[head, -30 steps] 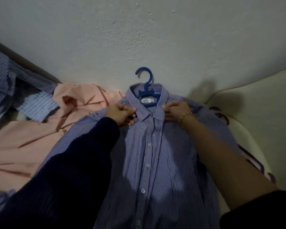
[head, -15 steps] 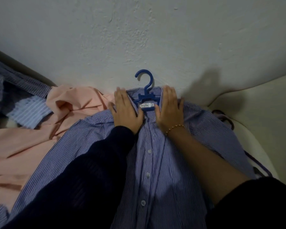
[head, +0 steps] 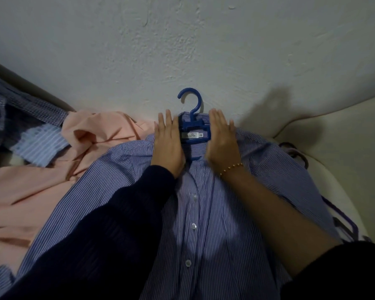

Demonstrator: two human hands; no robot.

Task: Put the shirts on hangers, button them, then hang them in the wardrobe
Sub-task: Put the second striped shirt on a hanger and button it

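A blue and white striped shirt (head: 214, 224) lies flat, front side up, with its collar close to a rough white wall (head: 182, 50). A blue hanger (head: 192, 105) is inside the shirt, and its hook sticks out above the collar and points up the wall. Both hands are open and flat, with the fingers straight. The left hand (head: 168, 144) presses on the collar just to the left of the hanger. The right hand (head: 222, 141) presses on the collar just to the right of it, and a gold bead bracelet (head: 231, 168) sits on that wrist. A white label (head: 192, 135) shows between the two hands. The small white buttons (head: 193, 226) run down the middle of the shirt, and the front looks closed there. A pink shirt (head: 41, 180) lies crumpled to the left, partly under the striped one. Past it, at the far left, is a dark checked shirt (head: 20, 113). To the right, a purple hanger (head: 342, 215) peeks out from under the sleeve, next to a cream cushion (head: 333, 137).
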